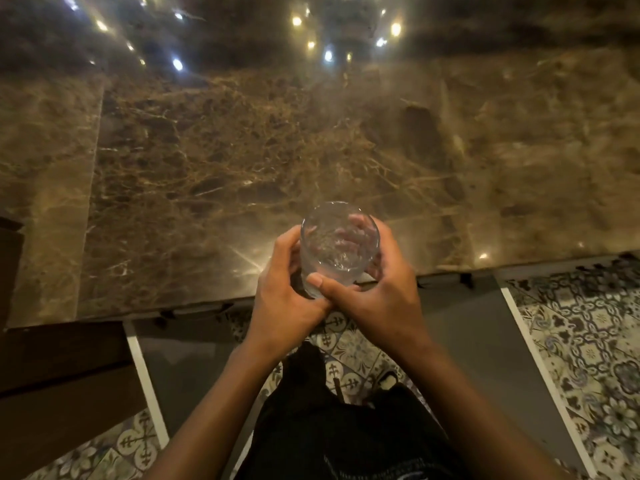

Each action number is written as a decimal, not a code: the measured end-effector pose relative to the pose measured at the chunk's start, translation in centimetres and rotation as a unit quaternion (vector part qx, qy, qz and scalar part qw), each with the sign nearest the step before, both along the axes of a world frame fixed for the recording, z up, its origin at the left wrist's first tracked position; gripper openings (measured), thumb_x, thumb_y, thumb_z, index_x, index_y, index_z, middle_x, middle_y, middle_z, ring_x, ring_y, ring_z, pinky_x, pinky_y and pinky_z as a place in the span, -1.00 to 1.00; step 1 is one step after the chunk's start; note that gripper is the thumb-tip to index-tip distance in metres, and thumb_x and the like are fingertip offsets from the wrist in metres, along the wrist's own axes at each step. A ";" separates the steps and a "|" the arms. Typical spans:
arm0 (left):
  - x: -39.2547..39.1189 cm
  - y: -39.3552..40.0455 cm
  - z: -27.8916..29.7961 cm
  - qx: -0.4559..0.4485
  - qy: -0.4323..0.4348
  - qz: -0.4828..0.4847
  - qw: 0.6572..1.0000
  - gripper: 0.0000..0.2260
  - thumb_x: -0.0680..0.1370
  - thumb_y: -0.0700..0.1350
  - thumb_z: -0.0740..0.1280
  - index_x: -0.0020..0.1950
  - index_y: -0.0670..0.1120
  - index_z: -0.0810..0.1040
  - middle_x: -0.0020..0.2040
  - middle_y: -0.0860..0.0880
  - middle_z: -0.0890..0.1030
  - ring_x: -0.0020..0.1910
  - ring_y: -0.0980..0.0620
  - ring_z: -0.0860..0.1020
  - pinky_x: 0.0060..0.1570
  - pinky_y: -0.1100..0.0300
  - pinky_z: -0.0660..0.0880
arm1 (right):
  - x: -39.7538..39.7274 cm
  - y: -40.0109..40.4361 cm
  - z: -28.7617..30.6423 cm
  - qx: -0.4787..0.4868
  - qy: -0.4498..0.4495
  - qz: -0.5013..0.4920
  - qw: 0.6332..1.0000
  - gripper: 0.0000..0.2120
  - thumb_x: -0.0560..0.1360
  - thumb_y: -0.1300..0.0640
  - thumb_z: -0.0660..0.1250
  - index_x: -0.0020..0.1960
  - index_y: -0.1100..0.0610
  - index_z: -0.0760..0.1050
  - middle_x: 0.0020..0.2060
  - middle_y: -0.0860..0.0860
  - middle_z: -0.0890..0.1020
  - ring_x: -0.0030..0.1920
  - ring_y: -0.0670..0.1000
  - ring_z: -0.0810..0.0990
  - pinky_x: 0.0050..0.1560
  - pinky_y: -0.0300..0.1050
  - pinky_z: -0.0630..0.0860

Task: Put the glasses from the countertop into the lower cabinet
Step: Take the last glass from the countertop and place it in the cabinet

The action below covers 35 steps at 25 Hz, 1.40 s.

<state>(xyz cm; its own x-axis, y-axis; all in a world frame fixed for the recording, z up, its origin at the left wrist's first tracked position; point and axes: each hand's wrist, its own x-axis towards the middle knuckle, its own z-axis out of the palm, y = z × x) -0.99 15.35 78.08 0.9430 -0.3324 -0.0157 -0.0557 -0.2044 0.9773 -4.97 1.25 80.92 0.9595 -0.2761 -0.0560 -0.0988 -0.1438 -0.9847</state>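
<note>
A clear empty drinking glass (337,244) is held upright just above the front edge of the brown marble countertop (214,161). My left hand (289,292) wraps its left side and my right hand (384,289) wraps its right side, thumb across the base. Fingers show through the glass wall. The inside of the lower cabinet is hidden beneath the countertop.
Two grey cabinet doors (194,368) (491,358) stand swung out below the countertop, left and right of my legs. A dark wooden surface (59,393) lies at lower left. Patterned floor tiles (595,351) spread at the right. Ceiling lights reflect on the far countertop.
</note>
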 end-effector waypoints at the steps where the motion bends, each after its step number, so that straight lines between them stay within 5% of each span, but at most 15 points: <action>1: -1.7 -0.7 0.2 0.005 -0.004 -0.007 1.000 -0.22 0.31 -0.12 0.61 0.42 0.22 0.31 0.24 0.20 0.58 0.22 0.20 0.61 0.09 0.33 0.58 | -1.8 -0.9 0.1 -0.013 -0.002 0.004 1.000 -0.20 0.26 -0.17 0.61 0.41 -0.10 0.36 0.20 -0.19 0.61 0.22 -0.18 0.63 0.08 -0.27 0.62; 6: -10.8 -5.0 -0.2 0.047 -0.016 -0.040 0.998 -0.23 0.30 0.02 0.61 0.41 0.20 0.30 0.25 0.16 0.58 0.22 0.08 0.62 0.13 0.12 0.61 | -11.1 -6.2 -0.4 -0.046 -0.008 0.022 0.999 -0.22 0.27 -0.14 0.61 0.39 0.02 0.38 0.17 -0.18 0.62 0.18 -0.17 0.65 0.09 -0.32 0.60; 16: -26.0 -9.8 -3.0 0.106 0.052 -0.084 0.989 -0.26 0.29 0.04 0.62 0.40 0.11 0.37 0.24 0.12 0.59 0.21 0.03 0.62 0.14 -0.04 0.60 | -26.7 -12.5 -3.7 -0.017 0.089 0.030 0.995 -0.28 0.23 -0.13 0.63 0.30 -0.17 0.39 0.12 -0.22 0.62 0.13 -0.14 0.67 0.01 -0.21 0.66; 23: -25.4 -8.0 -5.8 0.109 0.087 -0.154 0.978 -0.32 0.34 0.05 0.61 0.38 0.17 0.38 0.24 0.18 0.57 0.19 0.12 0.62 0.12 0.08 0.61 | -28.5 -10.1 -6.9 -0.003 0.157 -0.020 0.987 -0.18 0.18 -0.34 0.57 0.35 -0.18 0.36 0.18 -0.24 0.60 0.16 -0.19 0.65 0.03 -0.27 0.64; 27: -22.5 -7.0 -10.2 0.138 0.098 -0.195 0.966 -0.32 0.35 0.06 0.59 0.38 0.17 0.36 0.25 0.21 0.55 0.22 0.19 0.58 0.14 0.19 0.59 | -26.3 -8.8 -10.7 -0.014 0.175 -0.040 0.984 -0.22 0.21 -0.22 0.63 0.33 -0.26 0.35 0.17 -0.33 0.58 0.18 -0.28 0.60 0.01 -0.46 0.55; 30: -20.4 -7.8 -14.8 0.167 0.100 -0.226 0.955 -0.32 0.33 0.18 0.55 0.35 0.33 0.29 0.24 0.27 0.55 0.20 0.30 0.55 0.07 0.29 0.59 | -24.8 -8.9 -15.4 -0.017 0.185 -0.057 0.981 -0.25 0.20 -0.16 0.63 0.29 -0.28 0.33 0.15 -0.33 0.59 0.18 -0.27 0.61 0.06 -0.39 0.58; 35: -18.4 -10.6 -25.7 0.194 0.134 -0.252 0.938 -0.23 0.25 0.25 0.54 0.36 0.35 0.22 0.19 0.28 0.59 0.13 0.19 0.63 0.03 0.10 0.63 | -23.6 -10.7 -26.2 0.005 0.193 -0.091 0.977 -0.27 0.17 -0.10 0.65 0.26 -0.09 0.42 0.09 -0.27 0.64 0.11 -0.22 0.66 -0.01 -0.37 0.59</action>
